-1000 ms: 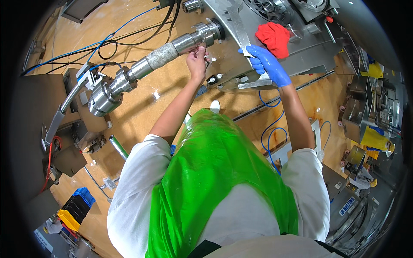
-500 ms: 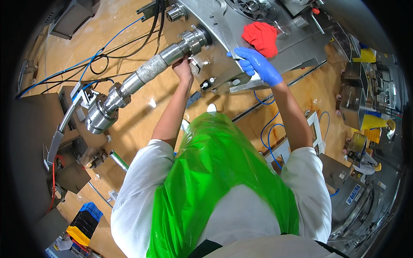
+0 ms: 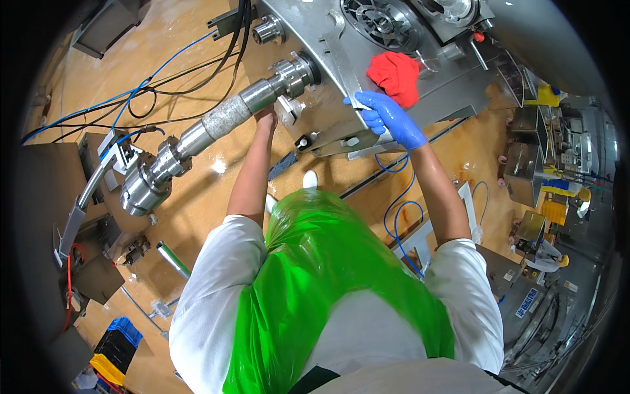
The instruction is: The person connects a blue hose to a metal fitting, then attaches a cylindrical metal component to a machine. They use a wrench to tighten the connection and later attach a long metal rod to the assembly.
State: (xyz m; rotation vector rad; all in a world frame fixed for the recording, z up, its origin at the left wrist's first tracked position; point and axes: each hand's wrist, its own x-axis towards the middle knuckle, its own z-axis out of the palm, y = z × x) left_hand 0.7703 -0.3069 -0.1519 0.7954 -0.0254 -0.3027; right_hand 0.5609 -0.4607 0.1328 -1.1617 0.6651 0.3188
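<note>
A: Spanner?
B: One, long, steel (image 3: 342,62), over the machine top (image 3: 298,21); blue-gloved right hand (image 3: 391,121), fingers wrapped around its near end.
A: Left hand?
B: Bare (image 3: 266,118), partly behind the steel pipe (image 3: 226,121); finger state cannot be told.
A: Progress?
B: Pipe coupling (image 3: 291,77) seated at the machine's side; tightness unclear. Spanner off the coupling, beside a red cloth (image 3: 394,77).

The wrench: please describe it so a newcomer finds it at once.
At the top is a steel machine. There, the blue-gloved right hand grips the wrench by one end. Unlike the crumpled red cloth beside it, the wrench is long, flat and grey.
</note>
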